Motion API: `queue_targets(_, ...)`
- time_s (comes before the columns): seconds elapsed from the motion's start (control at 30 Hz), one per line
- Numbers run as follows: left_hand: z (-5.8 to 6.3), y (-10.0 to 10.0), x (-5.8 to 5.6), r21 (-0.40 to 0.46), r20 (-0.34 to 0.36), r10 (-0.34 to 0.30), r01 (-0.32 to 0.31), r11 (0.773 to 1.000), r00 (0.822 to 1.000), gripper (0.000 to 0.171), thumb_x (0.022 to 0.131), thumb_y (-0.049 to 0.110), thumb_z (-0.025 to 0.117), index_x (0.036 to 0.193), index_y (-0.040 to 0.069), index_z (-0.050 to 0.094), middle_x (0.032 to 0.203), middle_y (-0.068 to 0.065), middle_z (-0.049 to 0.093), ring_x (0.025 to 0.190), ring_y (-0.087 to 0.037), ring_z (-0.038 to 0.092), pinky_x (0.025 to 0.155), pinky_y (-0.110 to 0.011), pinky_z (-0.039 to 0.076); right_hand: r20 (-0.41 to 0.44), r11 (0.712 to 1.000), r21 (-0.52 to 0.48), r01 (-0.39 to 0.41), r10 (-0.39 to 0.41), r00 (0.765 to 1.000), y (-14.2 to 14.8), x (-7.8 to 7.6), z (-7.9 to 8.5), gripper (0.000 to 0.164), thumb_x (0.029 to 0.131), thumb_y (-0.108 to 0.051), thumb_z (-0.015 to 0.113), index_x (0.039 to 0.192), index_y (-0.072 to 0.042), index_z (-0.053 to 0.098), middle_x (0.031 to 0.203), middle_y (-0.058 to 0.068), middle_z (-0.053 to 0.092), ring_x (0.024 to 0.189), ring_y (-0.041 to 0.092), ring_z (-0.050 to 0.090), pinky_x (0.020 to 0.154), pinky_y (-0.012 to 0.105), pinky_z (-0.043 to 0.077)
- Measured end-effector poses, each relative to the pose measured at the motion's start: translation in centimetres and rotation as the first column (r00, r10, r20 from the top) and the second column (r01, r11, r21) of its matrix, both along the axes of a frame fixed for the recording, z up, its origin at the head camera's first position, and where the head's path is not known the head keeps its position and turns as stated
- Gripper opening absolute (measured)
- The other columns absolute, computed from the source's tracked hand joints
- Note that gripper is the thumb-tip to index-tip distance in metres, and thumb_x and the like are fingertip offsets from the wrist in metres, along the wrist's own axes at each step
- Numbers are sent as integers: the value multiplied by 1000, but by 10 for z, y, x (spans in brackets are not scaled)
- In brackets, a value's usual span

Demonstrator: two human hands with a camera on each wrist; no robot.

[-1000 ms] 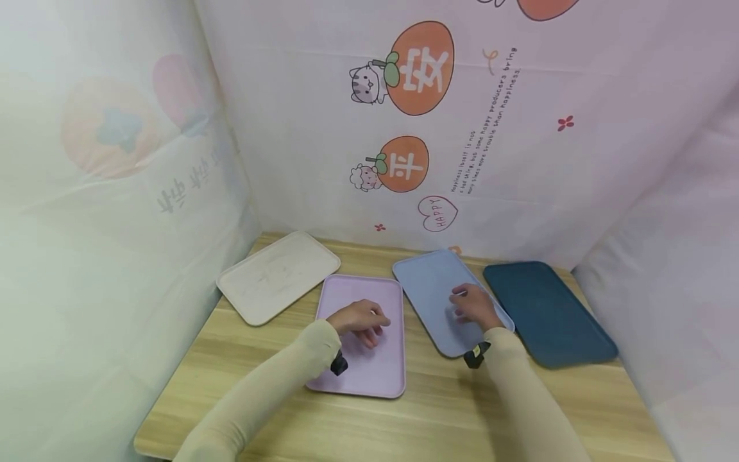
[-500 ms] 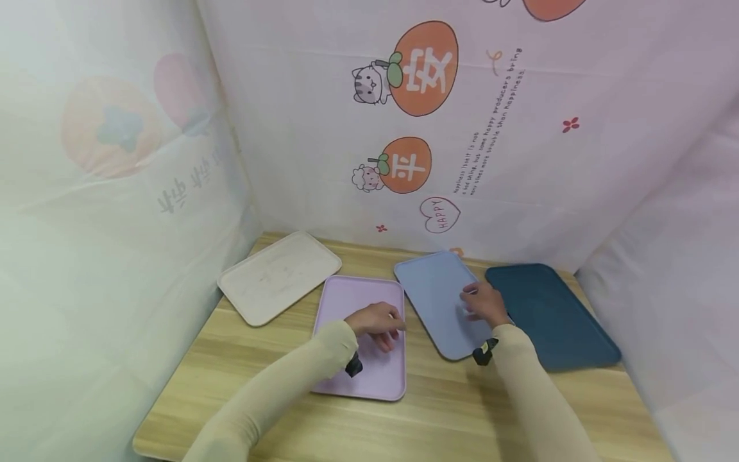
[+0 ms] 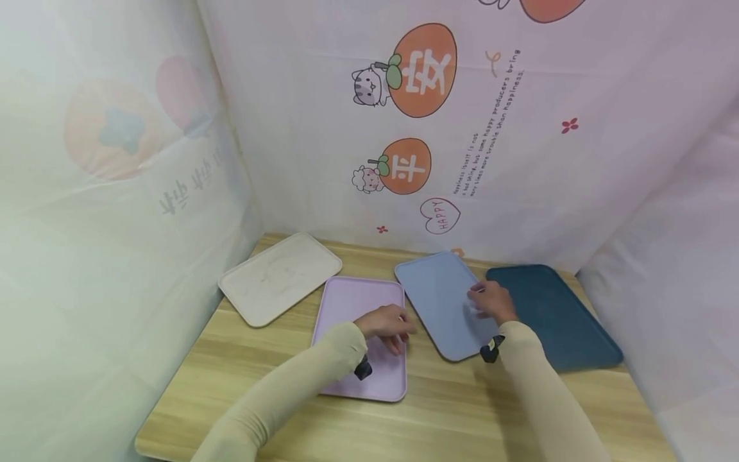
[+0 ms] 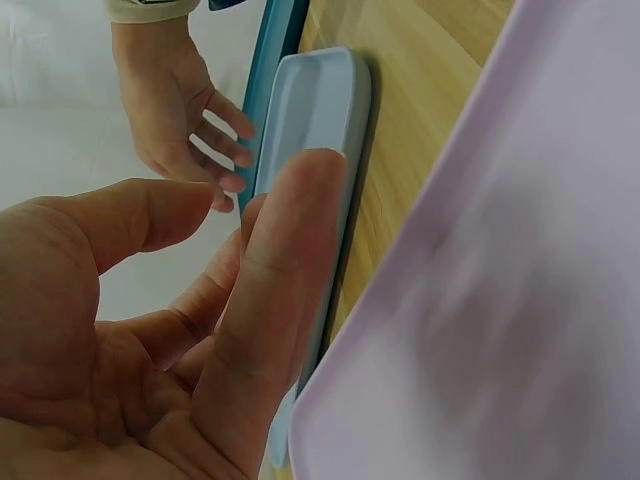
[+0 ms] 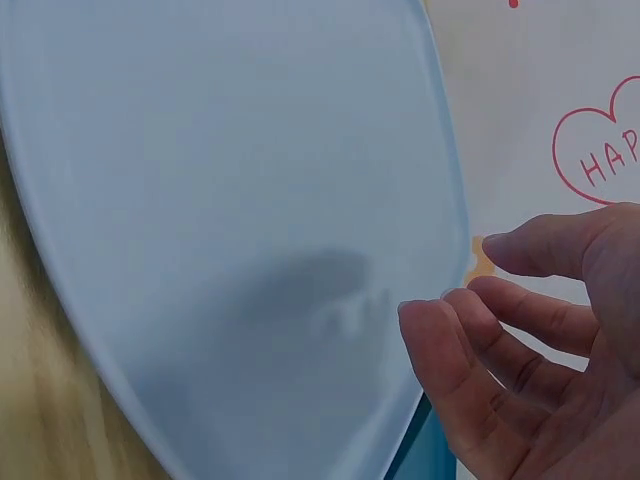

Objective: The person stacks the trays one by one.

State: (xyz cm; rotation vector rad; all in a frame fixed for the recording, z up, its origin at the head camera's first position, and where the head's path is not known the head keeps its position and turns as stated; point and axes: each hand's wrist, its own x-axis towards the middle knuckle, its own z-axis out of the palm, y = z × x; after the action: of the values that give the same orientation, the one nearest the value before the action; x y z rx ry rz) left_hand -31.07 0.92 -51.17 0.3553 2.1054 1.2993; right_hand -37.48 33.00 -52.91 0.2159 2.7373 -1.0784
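Note:
My left hand (image 3: 388,324) hovers over the right edge of the lilac tray (image 3: 360,295). In the left wrist view its fingers are loosely bent, with nothing between them and the thumb. Above the light blue tray (image 3: 435,289), near that tray's right edge, hangs my right hand (image 3: 494,301). The right wrist view shows its thumb and fingers apart and relaxed, and its shadow falls on the blue surface (image 5: 230,170). Neither hand appears to touch a tray.
A cream tray (image 3: 280,277) lies slanted at the back left of the wooden table (image 3: 231,372). The dark teal tray (image 3: 554,314) lies on the right, close beside the light blue one. White printed cloth (image 3: 323,128) walls in the back and both sides.
Both hands have drifted to the right, the left from over the middle of the lilac tray to its right edge. The trays stay where they were.

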Motion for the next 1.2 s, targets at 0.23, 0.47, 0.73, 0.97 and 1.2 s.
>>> queue_targets(0.23,-4,3,-1,-20,-9,1,-1,1000,1000,21,104,20,69,107,0,69,109,-27,78,55,-13,70,56,-28,65,-21,997,82,2,-1,1000,7,-3,2,48,108,-29,59,143,5,63,119,27,74,90,28,81,73,40,67)
queue_targets(0.47,-5,4,1,3,5,0,0,1000,1000,16,105,18,68,102,1,66,108,-27,78,56,-14,70,56,-30,66,-28,995,103,-9,12,1000,18,-6,3,50,108,-28,59,143,7,63,120,29,74,92,31,80,74,43,67)
queue_targets(0.73,-6,9,0,29,13,12,-12,1000,1000,14,104,17,69,100,3,67,108,-28,79,55,-14,69,52,-29,64,-34,986,168,9,-3,999,29,-12,2,51,109,-32,57,144,5,64,130,30,71,80,22,80,82,51,61)
queue_targets(0.97,-14,13,0,30,13,28,-29,999,1000,16,104,15,69,110,0,69,104,-27,79,53,-14,68,51,-28,64,-25,978,207,24,-19,999,33,-14,0,54,109,-35,56,146,6,61,142,35,63,84,26,80,86,54,60)
queue_targets(1.2,-18,16,-1,8,-3,34,-34,999,999,25,105,17,68,122,-2,69,102,-23,80,51,-13,67,50,-28,63,-38,972,234,-1,10,999,37,-11,-2,53,109,-35,59,141,7,64,135,35,67,75,22,77,73,45,60)
